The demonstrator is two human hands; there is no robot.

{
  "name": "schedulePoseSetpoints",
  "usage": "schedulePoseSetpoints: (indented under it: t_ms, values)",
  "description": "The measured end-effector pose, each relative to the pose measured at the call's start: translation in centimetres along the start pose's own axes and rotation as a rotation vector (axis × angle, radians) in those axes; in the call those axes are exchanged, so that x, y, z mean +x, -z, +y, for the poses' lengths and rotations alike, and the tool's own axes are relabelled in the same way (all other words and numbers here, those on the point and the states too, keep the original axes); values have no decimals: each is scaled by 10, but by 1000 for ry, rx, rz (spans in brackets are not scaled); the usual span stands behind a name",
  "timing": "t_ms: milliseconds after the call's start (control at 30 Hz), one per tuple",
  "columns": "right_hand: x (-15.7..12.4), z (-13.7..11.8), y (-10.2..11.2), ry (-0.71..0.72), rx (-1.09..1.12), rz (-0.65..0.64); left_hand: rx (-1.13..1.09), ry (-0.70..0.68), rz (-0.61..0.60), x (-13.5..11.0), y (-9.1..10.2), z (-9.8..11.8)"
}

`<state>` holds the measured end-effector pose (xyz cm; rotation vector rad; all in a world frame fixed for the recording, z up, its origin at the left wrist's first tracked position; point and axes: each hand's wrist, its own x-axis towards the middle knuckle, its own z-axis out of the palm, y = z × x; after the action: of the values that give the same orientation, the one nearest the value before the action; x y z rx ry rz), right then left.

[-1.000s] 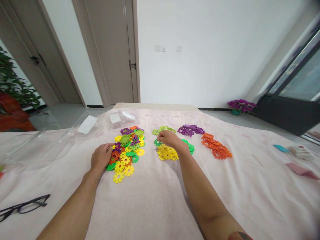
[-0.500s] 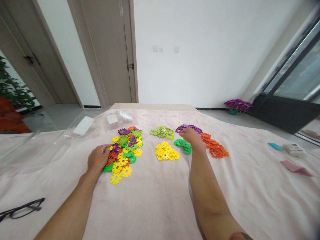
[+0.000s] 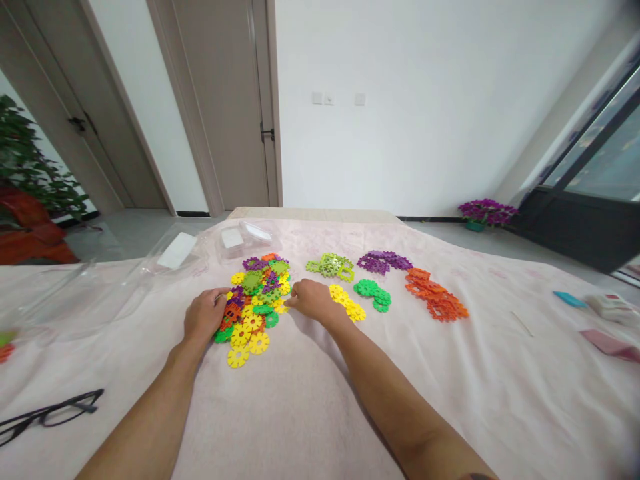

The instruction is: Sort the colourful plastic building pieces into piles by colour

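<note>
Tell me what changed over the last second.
The right hand went from the yellow pile across to the purple pile, then swung back left to the edge of the mixed pile. Whether its grip holds a piece cannot be seen. The left hand stayed at the mixed pile's left edge; the sorted piles look unmoved.

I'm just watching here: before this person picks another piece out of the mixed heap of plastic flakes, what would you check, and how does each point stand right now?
1. Right hand at the mixed pile: ok, its fingertips touch the pile's right edge.
2. Left hand steadying the pile: ok, it rests on the left edge.
3. Right hand free of a piece: cannot tell, the fingers are curled and hide the palm.
4. Sorted piles kept apart: ok; yellow pile, green pile, lime pile, purple pile and orange pile each lie separately.
5. Yellow pile in full view: not ok, the right hand covers part of it.
</note>
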<state>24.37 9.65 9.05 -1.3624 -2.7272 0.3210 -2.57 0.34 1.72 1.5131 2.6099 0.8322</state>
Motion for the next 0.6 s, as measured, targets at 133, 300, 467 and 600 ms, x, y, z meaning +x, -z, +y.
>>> schedulePoseSetpoints:
  t_ms: [133,300,467,600]
  values:
    - [0,-10,-17,9,11,50,-5,4,-3,-1,2,3]
    - [3,-10,-29,-12,91,83,-1,-1,4,-2,4,6]
    - [6,-9,-33,-52,206,58,15,0,6,-2,3,4]
    - [6,-5,-19,-51,246,51,11,-13,-2,-1,2,3]
